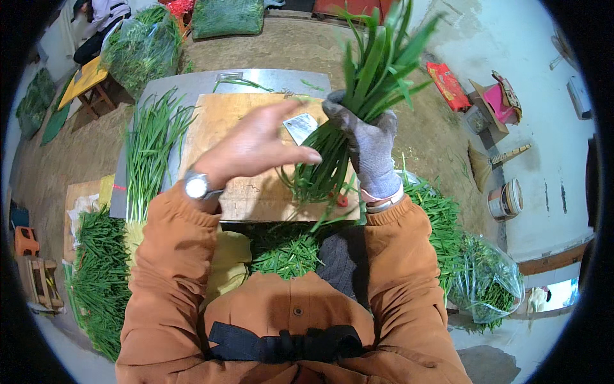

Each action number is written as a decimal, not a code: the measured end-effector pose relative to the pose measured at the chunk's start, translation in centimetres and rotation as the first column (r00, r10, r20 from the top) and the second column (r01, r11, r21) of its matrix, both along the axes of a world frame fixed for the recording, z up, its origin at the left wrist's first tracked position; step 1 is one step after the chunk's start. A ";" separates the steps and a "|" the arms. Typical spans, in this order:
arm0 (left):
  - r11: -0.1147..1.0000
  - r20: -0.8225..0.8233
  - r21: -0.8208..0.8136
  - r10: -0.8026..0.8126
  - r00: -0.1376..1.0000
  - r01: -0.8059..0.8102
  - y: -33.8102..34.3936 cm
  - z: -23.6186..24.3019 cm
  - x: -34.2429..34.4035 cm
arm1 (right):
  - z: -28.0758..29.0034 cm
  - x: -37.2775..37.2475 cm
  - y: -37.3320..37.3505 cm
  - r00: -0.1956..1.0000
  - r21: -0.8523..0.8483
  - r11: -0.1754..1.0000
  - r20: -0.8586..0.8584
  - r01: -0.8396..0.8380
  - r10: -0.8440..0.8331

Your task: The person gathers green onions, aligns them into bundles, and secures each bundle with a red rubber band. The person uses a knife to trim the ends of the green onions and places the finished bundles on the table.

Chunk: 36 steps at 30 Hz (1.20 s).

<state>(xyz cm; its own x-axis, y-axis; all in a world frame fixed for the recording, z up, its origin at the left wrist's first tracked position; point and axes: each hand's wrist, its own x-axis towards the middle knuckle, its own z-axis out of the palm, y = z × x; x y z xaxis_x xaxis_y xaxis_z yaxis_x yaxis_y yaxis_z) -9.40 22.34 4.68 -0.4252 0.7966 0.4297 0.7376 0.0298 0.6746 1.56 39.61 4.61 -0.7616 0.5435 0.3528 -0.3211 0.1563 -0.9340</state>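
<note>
Green, flat-bladed chive leaves in a thick bunch (358,109) stand nearly upright in the head view, gripped around the middle by the right hand (369,144), which wears a grey knitted glove and is closed tight on the stems. The bunch's long axis runs from the cut ends low and to the left — over the pale wooden cutting board (220,118) — up and to the right, where the leaf tips fan out above the hand.

The bare left hand (256,147), with a silver wristwatch (197,186) at its wrist, is open, fingers stretched toward the right; its fingertips reach the lower part of the bunch, just beside the gloved hand and a little below it. It holds nothing. So the loose cut ends lie right of the left hand, and that hand is the nearer one to them.

Behind the two hands a small flat metal blade (299,127) rests on the board. A long loose row of the same green leaves (148,153) lies on the grey metal surface (192,83) left of the board, well apart from both hands.
</note>
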 end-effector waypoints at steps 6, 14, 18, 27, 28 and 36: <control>0.987 -0.096 0.152 0.057 0.994 -0.042 -6.0 1.0 6.2 | 2.7 0.9 0.2 0.994 -0.141 0.987 -0.072 0.072 -0.083; 0.698 0.737 0.667 -0.563 -0.374 0.263 -1.6 -5.8 11.3 | -0.8 10.0 -3.7 0.981 -0.155 0.986 -0.193 -0.065 0.034; 0.749 0.713 0.656 -0.574 -0.403 0.094 -1.7 -7.3 10.8 | -5.7 10.3 -6.6 0.849 0.797 0.534 -0.051 -0.283 0.526; 0.897 0.920 0.340 -0.380 0.099 0.283 -9.1 -2.5 5.2 | -5.1 12.8 -7.7 0.854 0.857 0.358 0.162 -0.370 0.495; 0.905 0.925 0.266 -0.337 0.178 0.331 -10.5 -2.0 5.0 | -5.2 13.1 -7.3 0.903 0.644 0.648 0.175 -0.405 0.391; 0.934 0.969 0.052 -0.133 0.209 0.353 -15.1 -5.4 10.3 | -6.4 12.3 -4.9 0.898 -0.492 0.786 0.016 -0.375 0.439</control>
